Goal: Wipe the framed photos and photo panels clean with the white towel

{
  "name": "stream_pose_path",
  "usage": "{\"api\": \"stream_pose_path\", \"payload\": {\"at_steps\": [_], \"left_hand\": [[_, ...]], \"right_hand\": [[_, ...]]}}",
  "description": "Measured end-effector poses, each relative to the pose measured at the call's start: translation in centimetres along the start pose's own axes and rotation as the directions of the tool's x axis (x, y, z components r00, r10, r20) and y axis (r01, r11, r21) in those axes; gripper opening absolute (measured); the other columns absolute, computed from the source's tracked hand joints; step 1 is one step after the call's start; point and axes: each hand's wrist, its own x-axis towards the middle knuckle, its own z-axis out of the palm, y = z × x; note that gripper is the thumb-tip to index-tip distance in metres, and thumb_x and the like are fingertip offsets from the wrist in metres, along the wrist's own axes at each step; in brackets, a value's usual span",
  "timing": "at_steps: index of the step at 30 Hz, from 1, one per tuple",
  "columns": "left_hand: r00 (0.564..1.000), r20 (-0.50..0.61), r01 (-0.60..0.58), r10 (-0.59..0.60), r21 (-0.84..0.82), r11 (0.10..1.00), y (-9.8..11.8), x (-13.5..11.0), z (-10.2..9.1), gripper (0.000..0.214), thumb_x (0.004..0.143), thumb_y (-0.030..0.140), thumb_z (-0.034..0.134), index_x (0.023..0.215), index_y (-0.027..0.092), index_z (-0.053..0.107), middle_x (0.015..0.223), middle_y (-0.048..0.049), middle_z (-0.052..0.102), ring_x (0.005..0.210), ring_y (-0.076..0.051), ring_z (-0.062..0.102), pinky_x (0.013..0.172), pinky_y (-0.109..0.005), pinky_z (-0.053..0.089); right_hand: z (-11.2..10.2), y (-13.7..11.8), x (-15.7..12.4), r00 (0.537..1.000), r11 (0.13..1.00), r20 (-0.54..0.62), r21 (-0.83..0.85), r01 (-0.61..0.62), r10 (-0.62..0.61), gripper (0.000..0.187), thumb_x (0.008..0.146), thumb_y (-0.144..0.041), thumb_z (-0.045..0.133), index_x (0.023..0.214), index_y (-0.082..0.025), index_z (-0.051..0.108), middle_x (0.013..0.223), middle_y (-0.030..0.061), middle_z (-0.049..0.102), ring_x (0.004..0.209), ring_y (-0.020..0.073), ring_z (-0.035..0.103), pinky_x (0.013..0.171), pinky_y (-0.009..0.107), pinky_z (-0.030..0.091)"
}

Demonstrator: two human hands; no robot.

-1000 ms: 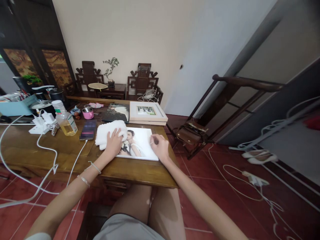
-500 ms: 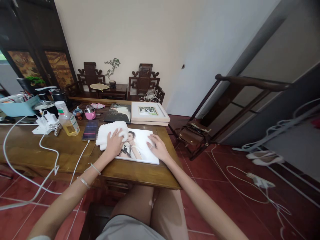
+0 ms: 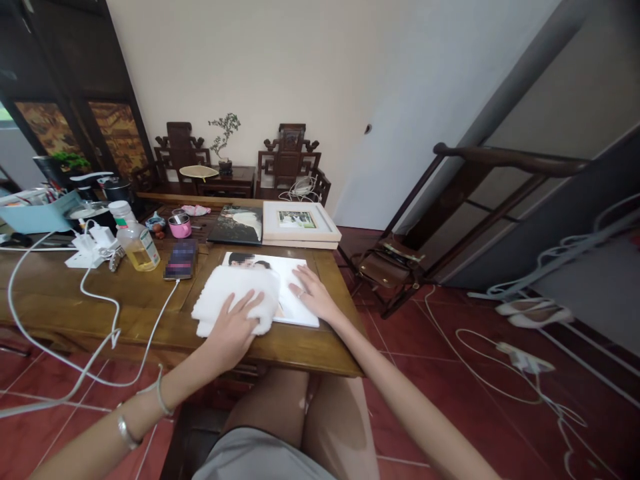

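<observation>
A white photo print (image 3: 295, 270) lies flat on the wooden table (image 3: 90, 293) in front of me. My left hand (image 3: 234, 328) lies flat with spread fingers on a folded white towel (image 3: 227, 293), which covers the left and lower part of the print. To the right, my right hand (image 3: 311, 293) rests open with its fingers stretched on the print's right side.
Behind the print are a white framed picture (image 3: 299, 223) and a dark photo (image 3: 236, 225). A phone (image 3: 181, 260) on a white cable, a bottle of yellow liquid (image 3: 134, 240), a pink cup (image 3: 179, 226) and a power strip (image 3: 87, 250) stand to the left. Cables and a wooden stand (image 3: 450, 193) are on the floor at the right.
My left hand has dragged the towel down across the print toward me, from its upper left corner to its lower left part. My right hand opened flat and stayed on the print's right side.
</observation>
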Motion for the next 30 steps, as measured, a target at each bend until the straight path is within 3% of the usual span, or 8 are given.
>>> {"api": "stream_pose_path", "payload": {"at_steps": [3, 9, 12, 15, 20, 23, 26, 30], "left_hand": [[0.999, -0.006, 0.054, -0.054, 0.015, 0.998, -1.0, 1.7, 0.1, 0.023, 0.085, 0.012, 0.048, 0.095, 0.019, 0.067, 0.149, -0.0047, 0.033, 0.14, -0.024, 0.024, 0.112, -0.052, 0.02], [0.98, -0.055, 0.192, -0.189, 0.053, 0.98, -7.4, 7.5, 0.7, 0.03, 0.091, 0.018, 0.042, 0.115, 0.018, 0.06, 0.148, -0.0079, 0.035, 0.138, -0.026, 0.028, 0.111, -0.052, 0.023], [0.98, -0.049, 0.195, -0.192, 0.055, 0.979, -8.9, 8.1, 0.9, 0.03, 0.092, 0.019, 0.04, 0.112, 0.018, 0.062, 0.148, -0.008, 0.034, 0.138, -0.025, 0.027, 0.111, -0.049, 0.024], [0.986, -0.021, 0.168, -0.167, 0.052, 0.984, -7.9, 6.4, 0.7, 0.028, 0.091, 0.016, 0.04, 0.106, 0.017, 0.063, 0.149, -0.0075, 0.032, 0.14, -0.025, 0.025, 0.111, -0.051, 0.023], [0.992, -0.011, 0.129, -0.128, 0.054, 0.99, -3.1, 0.9, 0.2, 0.024, 0.085, 0.009, 0.044, 0.093, 0.015, 0.065, 0.15, -0.0081, 0.03, 0.14, -0.026, 0.022, 0.111, -0.054, 0.022], [0.996, -0.032, 0.089, -0.088, 0.024, 0.996, -1.1, -1.1, 0.3, 0.025, 0.084, 0.008, 0.044, 0.091, 0.017, 0.066, 0.149, -0.0065, 0.031, 0.141, -0.025, 0.022, 0.112, -0.054, 0.02], [0.996, -0.034, 0.081, -0.081, 0.001, 0.997, -1.3, -0.5, 0.3, 0.026, 0.086, 0.01, 0.043, 0.094, 0.017, 0.066, 0.149, -0.0071, 0.032, 0.141, -0.024, 0.022, 0.112, -0.053, 0.019], [0.994, 0.008, 0.111, -0.112, 0.022, 0.994, -4.9, 3.9, 0.1, 0.024, 0.089, 0.014, 0.045, 0.103, 0.017, 0.063, 0.149, -0.0089, 0.032, 0.14, -0.025, 0.024, 0.111, -0.053, 0.021]], "right_hand": [[0.0, -0.2, -0.1, 1.0, 1.0, 0.02, -0.019, 0.008, -0.008, 0.052, 0.084, -0.05, 0.052, 0.127, -0.021, 0.055, 0.145, 0.0114, 0.041, 0.139, 0.0273, 0.028, 0.113, 0.049, 0.024], [-0.4, -0.4, 0.0, 0.999, 0.998, 0.029, -0.059, 0.02, -0.018, 0.053, 0.084, -0.052, 0.051, 0.126, -0.021, 0.055, 0.143, 0.0124, 0.043, 0.136, 0.0275, 0.033, 0.113, 0.049, 0.026], [-0.4, -0.4, 0.0, 1.0, 0.998, 0.02, -0.067, 0.013, -0.012, 0.053, 0.084, -0.051, 0.052, 0.126, -0.019, 0.056, 0.143, 0.0134, 0.044, 0.136, 0.0281, 0.034, 0.113, 0.048, 0.026], [-0.3, -0.3, 0.1, 1.0, 0.998, 0.006, -0.052, 0.017, -0.017, 0.051, 0.083, -0.049, 0.055, 0.125, -0.021, 0.057, 0.142, 0.0123, 0.045, 0.136, 0.0283, 0.034, 0.112, 0.049, 0.027], [-0.3, -0.3, 0.1, 1.0, 0.999, -0.005, -0.036, 0.017, -0.017, 0.051, 0.082, -0.048, 0.056, 0.124, -0.02, 0.059, 0.142, 0.0132, 0.045, 0.136, 0.029, 0.034, 0.112, 0.05, 0.027], [-0.3, -0.3, 0.0, 1.0, 0.999, -0.004, -0.028, 0.018, -0.018, 0.049, 0.082, -0.047, 0.057, 0.124, -0.022, 0.059, 0.141, 0.0116, 0.046, 0.136, 0.0285, 0.034, 0.112, 0.05, 0.027], [-0.4, -0.3, 0.0, 1.0, 0.999, 0.002, -0.022, 0.025, -0.025, 0.049, 0.082, -0.047, 0.057, 0.124, -0.023, 0.058, 0.142, 0.0107, 0.046, 0.136, 0.0284, 0.034, 0.112, 0.051, 0.027], [-0.4, -0.2, 0.0, 0.999, 0.999, 0.023, -0.04, 0.028, -0.027, 0.05, 0.082, -0.047, 0.056, 0.125, -0.021, 0.058, 0.142, 0.0122, 0.045, 0.136, 0.0286, 0.033, 0.112, 0.05, 0.027]]}}
